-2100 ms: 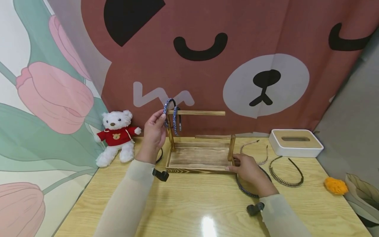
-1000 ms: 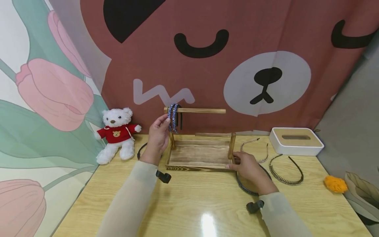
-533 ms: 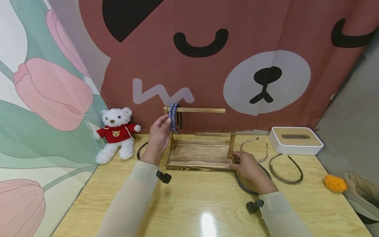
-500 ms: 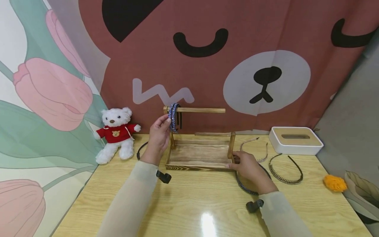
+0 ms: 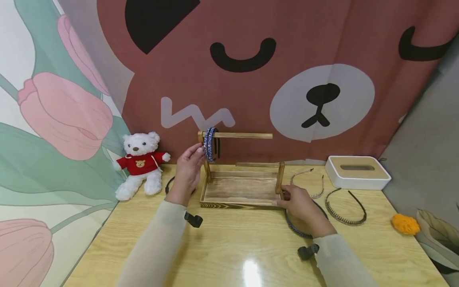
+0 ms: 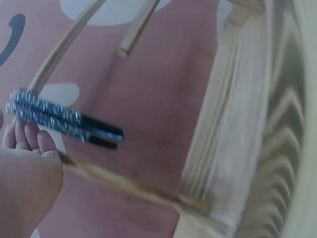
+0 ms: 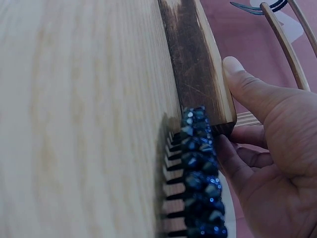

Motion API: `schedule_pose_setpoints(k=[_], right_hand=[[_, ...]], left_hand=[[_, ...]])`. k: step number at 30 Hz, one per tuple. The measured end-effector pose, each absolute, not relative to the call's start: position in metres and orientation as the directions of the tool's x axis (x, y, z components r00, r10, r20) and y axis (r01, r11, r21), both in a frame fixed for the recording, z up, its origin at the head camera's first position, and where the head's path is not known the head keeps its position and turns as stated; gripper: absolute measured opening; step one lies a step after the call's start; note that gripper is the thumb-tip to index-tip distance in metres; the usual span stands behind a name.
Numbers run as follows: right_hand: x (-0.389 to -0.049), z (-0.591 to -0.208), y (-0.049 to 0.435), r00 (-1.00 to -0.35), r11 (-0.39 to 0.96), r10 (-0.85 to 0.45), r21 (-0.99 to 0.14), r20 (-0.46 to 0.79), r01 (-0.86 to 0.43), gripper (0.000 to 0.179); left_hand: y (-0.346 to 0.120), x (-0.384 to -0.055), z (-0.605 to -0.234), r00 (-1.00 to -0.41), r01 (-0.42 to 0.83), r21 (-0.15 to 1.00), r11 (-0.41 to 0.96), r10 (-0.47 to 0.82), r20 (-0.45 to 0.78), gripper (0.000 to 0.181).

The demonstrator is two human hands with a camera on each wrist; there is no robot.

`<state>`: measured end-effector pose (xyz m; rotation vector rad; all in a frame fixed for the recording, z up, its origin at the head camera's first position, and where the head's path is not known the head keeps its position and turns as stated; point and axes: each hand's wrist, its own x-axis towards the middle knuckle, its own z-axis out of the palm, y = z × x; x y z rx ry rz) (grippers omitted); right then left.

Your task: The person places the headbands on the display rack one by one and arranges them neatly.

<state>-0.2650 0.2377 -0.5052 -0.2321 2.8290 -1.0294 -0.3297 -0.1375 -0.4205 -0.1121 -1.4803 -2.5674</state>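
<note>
Two headbands (image 5: 209, 144) with glittery blue beads hang side by side on the upper bar of a wooden rack (image 5: 240, 206), near the bar's left end. My left hand (image 5: 188, 169) is just left of them, fingertips very close; in the left wrist view its fingers (image 6: 30, 136) are below the beads, and the thumb is hidden. My right hand (image 5: 300, 204) grips the front right corner of the rack's tray, thumb over the front edge and fingers at the side. A dark blue beaded headband (image 7: 200, 173) lies on the table beneath that hand, partly hidden.
Two more headbands, one pale (image 5: 318, 195) and one brown (image 5: 346, 221), lie to the right. A black headband (image 5: 168, 185) is partly behind my left wrist. Around them are a tissue box (image 5: 358, 181), an orange puff (image 5: 405, 224) and a teddy bear (image 5: 141, 165) by the left wall.
The left hand brought the second blue headband onto the bar against the first. Now its fingers have drawn slightly left, away from the beads. The right hand keeps its grip on the rack.
</note>
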Motion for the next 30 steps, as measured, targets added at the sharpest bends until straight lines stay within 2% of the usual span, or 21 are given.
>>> schedule_pose_setpoints(k=[4,6,8,11,14,16,20,24,30], right_hand=[[-0.265,-0.507,0.237,-0.98,0.756,-0.19,-0.646,-0.064,-0.104,0.089],[-0.266,-0.507,0.236,-0.98,0.754,-0.189,-0.649,-0.064,-0.103,0.089],[-0.266,-0.507,0.236,-0.98,0.754,-0.189,-0.649,-0.065,-0.102,0.089],[-0.266,-0.506,0.237,-0.979,0.752,-0.192,-0.651,-0.067,-0.103,0.089],[-0.265,-0.505,0.238,-0.979,0.75,-0.193,-0.653,-0.067,-0.103,0.088],[-0.265,-0.504,0.238,-0.979,0.75,-0.19,-0.654,-0.067,-0.101,0.087],[-0.265,-0.503,0.239,-0.981,0.754,-0.184,-0.65,-0.069,-0.095,0.086],[-0.264,-0.503,0.239,-0.982,0.755,-0.178,-0.649,-0.066,-0.093,0.086],[-0.264,-0.505,0.238,-0.98,0.759,-0.186,-0.644,-0.074,-0.096,0.089]], left_hand=[[-0.165,-0.324,-0.438,-0.982,0.18,0.918,-0.353,-0.123,0.145,0.04],[-0.183,-0.321,-0.446,-0.981,0.165,0.976,-0.143,-0.126,0.148,0.041],[-0.204,-0.316,-0.454,-0.981,0.152,0.976,0.156,-0.095,0.168,0.04],[-0.233,-0.306,-0.464,-0.981,0.162,0.796,0.583,0.009,0.193,0.04],[-0.253,-0.298,-0.473,-0.972,0.226,0.593,0.772,0.142,0.186,0.039],[-0.261,-0.294,-0.479,-0.964,0.263,0.489,0.832,0.207,0.167,0.036],[-0.273,-0.289,-0.486,-0.952,0.304,0.362,0.881,0.275,0.131,0.033],[-0.28,-0.287,-0.49,-0.948,0.318,0.319,0.893,0.298,0.11,0.032],[-0.288,-0.289,-0.496,-0.937,0.349,0.319,0.881,0.334,0.102,0.026]])
